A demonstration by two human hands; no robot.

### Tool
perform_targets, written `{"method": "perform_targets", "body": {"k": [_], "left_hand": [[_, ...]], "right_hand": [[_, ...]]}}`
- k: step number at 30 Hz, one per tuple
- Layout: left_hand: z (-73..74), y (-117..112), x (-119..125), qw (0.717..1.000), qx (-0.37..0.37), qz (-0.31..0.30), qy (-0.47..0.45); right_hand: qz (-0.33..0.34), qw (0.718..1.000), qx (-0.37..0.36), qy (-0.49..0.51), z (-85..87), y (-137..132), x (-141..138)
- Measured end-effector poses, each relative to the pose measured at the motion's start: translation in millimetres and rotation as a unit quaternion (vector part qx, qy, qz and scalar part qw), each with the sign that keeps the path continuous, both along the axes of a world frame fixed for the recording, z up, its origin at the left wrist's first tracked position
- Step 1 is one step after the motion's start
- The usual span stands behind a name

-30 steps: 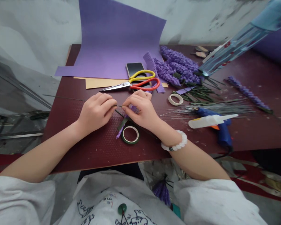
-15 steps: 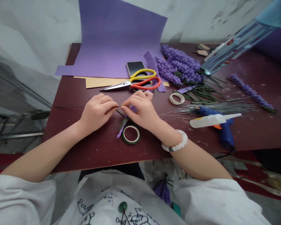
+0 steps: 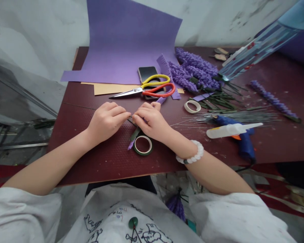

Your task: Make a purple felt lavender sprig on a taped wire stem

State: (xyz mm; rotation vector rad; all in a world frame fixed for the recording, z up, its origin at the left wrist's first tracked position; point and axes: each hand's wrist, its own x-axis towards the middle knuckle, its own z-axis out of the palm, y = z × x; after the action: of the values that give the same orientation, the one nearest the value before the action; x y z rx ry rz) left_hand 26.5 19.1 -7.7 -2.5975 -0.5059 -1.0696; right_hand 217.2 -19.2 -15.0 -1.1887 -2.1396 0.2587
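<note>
A thin dark wire runs leftward from my left hand, whose thumb and fingertips are pinched together on it. Close beside it, my right hand is also closed, its fingertips pinched near the wire's other end, where a bit of purple paper shows. What exactly lies inside the right fingers is hidden. Below the hands, a strip of green tape slants down beside a purple paper tip. The roll of green floral tape lies flat on the table, just under my right hand.
Scissors with yellow and red handles rest over a phone. Behind stands a purple sheet. To the right are purple flower stems, a white tape roll, loose wires, a glue bottle and a blue glue gun.
The wire's free left end has swung up, so it now slopes instead of lying level. My left hand has shifted slightly right; both hands stay pinched. The view has moved a little.
</note>
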Motion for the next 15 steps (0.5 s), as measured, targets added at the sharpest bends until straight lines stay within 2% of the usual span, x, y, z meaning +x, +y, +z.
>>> {"method": "perform_targets", "body": {"k": [8, 15], "left_hand": [[1.7, -2.5, 1.4, 1.0, -0.023, -0.017, -0.009], [4.1, -2.1, -1.0, 0.999, -0.031, 0.006, 0.024]], "right_hand": [[0.018, 1.0, 0.022, -0.003, -0.5, -0.1, 0.8], [-0.018, 0.998, 0.061, -0.005, 2.3, -2.0, 0.2]]}}
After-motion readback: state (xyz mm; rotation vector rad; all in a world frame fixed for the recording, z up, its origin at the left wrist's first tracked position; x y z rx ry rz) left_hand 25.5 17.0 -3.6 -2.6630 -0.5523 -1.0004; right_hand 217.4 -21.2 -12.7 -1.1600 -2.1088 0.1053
